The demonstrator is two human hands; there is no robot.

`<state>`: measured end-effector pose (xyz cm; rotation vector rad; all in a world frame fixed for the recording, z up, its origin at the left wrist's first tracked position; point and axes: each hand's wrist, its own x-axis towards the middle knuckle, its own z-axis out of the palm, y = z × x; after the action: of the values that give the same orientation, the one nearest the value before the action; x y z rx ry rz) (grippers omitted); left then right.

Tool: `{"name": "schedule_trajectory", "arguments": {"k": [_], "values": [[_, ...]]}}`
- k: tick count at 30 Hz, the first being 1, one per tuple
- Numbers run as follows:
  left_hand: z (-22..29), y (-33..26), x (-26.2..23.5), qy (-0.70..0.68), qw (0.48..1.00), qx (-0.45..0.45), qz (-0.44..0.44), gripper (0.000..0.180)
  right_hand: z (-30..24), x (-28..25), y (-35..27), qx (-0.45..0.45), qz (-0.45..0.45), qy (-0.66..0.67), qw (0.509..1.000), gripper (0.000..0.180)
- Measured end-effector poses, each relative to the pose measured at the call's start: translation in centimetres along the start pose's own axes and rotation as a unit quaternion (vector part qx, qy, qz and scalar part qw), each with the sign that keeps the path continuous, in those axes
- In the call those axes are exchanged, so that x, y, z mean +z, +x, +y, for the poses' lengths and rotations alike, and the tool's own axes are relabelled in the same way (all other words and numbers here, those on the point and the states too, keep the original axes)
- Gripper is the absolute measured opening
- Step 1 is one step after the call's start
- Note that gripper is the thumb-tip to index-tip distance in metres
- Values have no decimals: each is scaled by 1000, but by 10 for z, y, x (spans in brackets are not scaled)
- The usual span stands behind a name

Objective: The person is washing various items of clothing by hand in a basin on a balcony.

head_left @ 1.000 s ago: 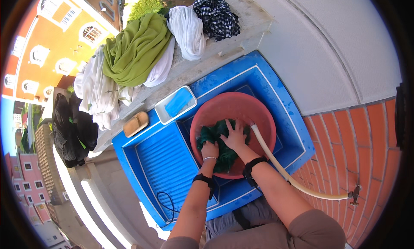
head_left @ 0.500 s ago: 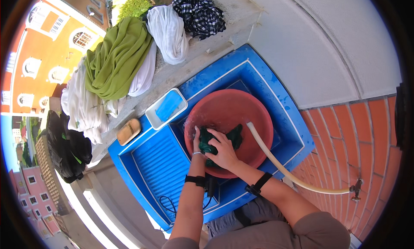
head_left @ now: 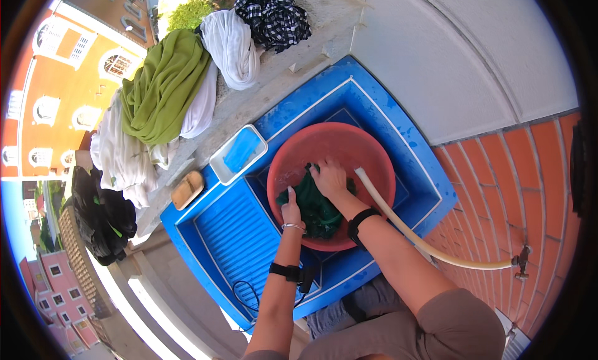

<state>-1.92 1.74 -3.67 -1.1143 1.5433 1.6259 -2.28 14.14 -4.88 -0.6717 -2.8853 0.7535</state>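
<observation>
Head view: washing in hand.
Left hand [head_left: 290, 208]: gripping green cloth [head_left: 317, 205].
Right hand [head_left: 329, 178]: pressing cloth in basin [head_left: 367, 155].
Next: likely firmer scrubbing.

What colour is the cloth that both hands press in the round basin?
Dark green cloth; the basin is reddish-pink. It shows best in the head view.

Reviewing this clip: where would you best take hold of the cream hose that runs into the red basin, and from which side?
Probably grip the cream hose just behind its open end at the red basin rim, coming from above on the person's right. That stretch lies bare, beside the right hand; farther back it crosses behind the forearm toward the wall tap. The left hand rests on the green cloth.
</observation>
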Motion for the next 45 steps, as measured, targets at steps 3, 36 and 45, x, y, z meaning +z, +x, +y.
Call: {"name": "schedule_trajectory", "arguments": {"k": [3, 36, 45], "values": [[-13, 9, -23, 57, 950, 307, -6, 58, -1, -11, 9, 86, -52, -39, 994, 42], [-32, 25, -21, -186, 977, -22, -106, 53, -36, 10, -25, -153, 16, 157, 976, 19], [-33, 52, -48, 272, 911, 309, 16, 54, 3, 9, -19, 16, -43, -22, 999, 46]]}}
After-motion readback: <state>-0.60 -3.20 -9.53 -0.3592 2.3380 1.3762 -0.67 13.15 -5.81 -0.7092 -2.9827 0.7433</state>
